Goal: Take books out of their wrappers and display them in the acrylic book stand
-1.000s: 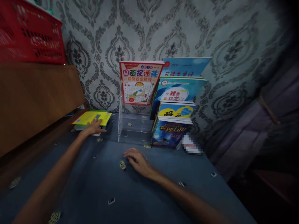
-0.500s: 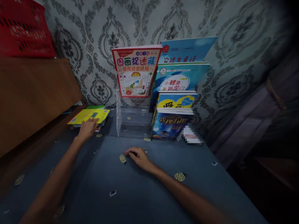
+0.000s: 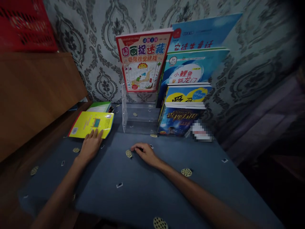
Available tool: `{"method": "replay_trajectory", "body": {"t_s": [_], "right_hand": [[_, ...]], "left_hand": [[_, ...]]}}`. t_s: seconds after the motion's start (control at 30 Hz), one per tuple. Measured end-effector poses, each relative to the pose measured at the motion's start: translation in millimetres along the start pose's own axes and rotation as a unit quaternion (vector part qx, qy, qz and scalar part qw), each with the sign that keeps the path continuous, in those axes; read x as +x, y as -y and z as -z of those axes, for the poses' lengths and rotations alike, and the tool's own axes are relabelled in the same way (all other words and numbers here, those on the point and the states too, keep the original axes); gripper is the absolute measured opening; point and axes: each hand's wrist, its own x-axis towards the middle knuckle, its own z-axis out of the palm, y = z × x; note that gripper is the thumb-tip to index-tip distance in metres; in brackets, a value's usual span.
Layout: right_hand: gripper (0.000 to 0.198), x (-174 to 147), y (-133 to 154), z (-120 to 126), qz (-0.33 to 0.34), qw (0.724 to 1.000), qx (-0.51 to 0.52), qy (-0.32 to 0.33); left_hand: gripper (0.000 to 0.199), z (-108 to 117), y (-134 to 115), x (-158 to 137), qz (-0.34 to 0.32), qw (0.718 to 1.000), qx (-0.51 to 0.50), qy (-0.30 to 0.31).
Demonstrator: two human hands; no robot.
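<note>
Head view has the left hand (image 3: 90, 146) at the yellow book (image 3: 87, 124), which lies cover-flat at the left of the cloth-covered table (image 3: 107, 187), its red spine toward the left. The fingers spread over the book's near right edge; whether the thumb is clamped beneath that edge is hidden, so the closeness of this grip cannot be told. Just beyond lies a green book (image 3: 98, 107), partly overlapped in view by the yellow one.

The right hand (image 3: 145, 154) is at mid-table, fingers loosely curled, thumb and forefinger a little apart and nothing visible between them. It is well apart from the yellow book and on the near side of a clear stand (image 3: 124, 116). At the stand's far left a red-bordered book (image 3: 144, 60) stands upright, leaning slightly back. On the right, stepped from far to near, are a tall blue book (image 3: 205, 31), a teal book (image 3: 197, 62), a yellow-and-blue book (image 3: 187, 93) and a dark blue book (image 3: 178, 121).

The step in hand appears to be getting hold of the yellow book with the left hand alone. Judging from this pose, the next move calls for a secure pinch on its edge, without dragging the green book along.
</note>
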Motion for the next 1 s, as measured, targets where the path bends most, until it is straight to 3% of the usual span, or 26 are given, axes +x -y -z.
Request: {"method": "replay_trajectory", "body": {"t_s": [0.27,0.6,0.87,1.0], "right_hand": [[0.027,1,-1,-1,-0.003,1.000,0.017,0.004],[0.027,1,-6,-1,0.007,1.000,0.004,-0.002],[0.021,-4,1,-5,0.151,0.986,-0.029,-0.055],[0.020,-8,5,-5,0.184,0.978,-0.076,-0.060]], "left_hand": [[0.049,-4,-20,-46,-0.017,0.998,0.019,0.062],[0.047,12,-53,-92,-0.068,0.992,0.090,0.049],[0.048,20,-102,-118,-0.144,0.987,0.071,0.015],[0.047,22,-131,-124,-0.171,0.985,0.038,0.002]]}}
